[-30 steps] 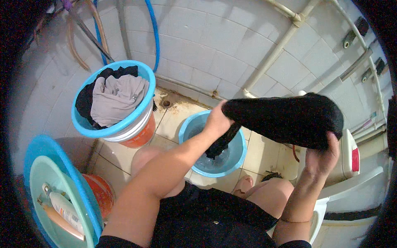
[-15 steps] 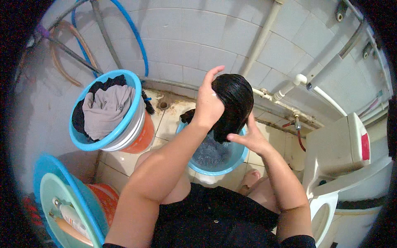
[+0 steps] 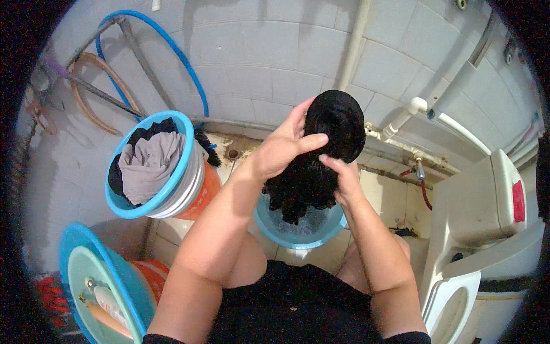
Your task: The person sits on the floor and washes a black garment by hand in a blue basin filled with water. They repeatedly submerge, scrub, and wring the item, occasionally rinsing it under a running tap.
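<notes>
A wet black garment (image 3: 337, 123) is held up over the light-blue basin (image 3: 306, 245). Its upper part is rounded like a cup, and a frilly edge hangs down toward the basin. Its exact kind I cannot make out. On its left side my left hand (image 3: 283, 150) is closed, the thumb across the front and the fingers partly hidden behind. My right hand (image 3: 345, 179) grips the lower right part, thumb in front. Foamy water (image 3: 306, 222) shows in the basin under the hanging cloth.
At left, a blue-rimmed basin (image 3: 133, 213) holding grey (image 3: 150, 160) and black clothes sits on a white-and-orange bucket (image 3: 197, 192). Nearer are nested blue and green basins (image 3: 74, 261) with a bottle and brush. A toilet (image 3: 478, 200) stands right; pipes (image 3: 395, 129) line the tiled wall.
The garment has been turned, so its rounded face points toward me and its frilly edge hangs lower. My left thumb now lies across its front, and my right hand has shifted inward.
</notes>
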The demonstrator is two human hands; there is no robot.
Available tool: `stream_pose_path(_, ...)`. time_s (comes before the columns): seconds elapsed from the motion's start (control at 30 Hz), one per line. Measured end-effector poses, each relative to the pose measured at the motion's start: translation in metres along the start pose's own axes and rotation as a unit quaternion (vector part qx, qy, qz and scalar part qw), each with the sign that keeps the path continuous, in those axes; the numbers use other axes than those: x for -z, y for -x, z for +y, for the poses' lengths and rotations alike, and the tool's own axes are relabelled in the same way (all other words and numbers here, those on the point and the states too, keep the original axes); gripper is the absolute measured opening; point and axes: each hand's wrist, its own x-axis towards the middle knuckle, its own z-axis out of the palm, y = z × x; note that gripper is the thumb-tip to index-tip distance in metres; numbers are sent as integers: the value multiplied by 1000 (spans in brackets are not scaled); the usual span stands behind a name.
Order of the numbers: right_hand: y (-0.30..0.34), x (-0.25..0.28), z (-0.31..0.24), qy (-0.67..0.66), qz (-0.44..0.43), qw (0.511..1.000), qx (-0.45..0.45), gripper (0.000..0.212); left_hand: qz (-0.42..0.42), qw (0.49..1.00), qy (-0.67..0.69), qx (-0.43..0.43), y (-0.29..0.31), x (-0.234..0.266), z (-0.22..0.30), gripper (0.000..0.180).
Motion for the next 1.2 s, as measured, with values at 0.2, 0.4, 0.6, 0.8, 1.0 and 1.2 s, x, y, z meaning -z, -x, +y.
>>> stream_pose_path(0.2,-4,-9,-28,-252,-55,958,-126,38,-75,990,106,55,1,35,-39,55)
stream_pose_path(0.4,-17,-7,-18,-213,58,952,-211,42,-44,980,-113,155,-7,50,-123,53)
stream_pose_path(0.6,-16,10,-17,1,-70,989,-128,49,32,961,-266,73,1,50,-181,47)
stream_pose_path(0.8,5,-5,-28,27,-150,976,-154,58,32,957,-281,60,0,85,-197,36)
stream_pose_path(1.0,8,21,-34,67,-120,983,-125,58,257,951,162,60,-14,46,-78,19)
stream_pose_path(1.2,21,32,-54,84,-118,987,-64,60,123,990,-18,67,-8,27,2,16)
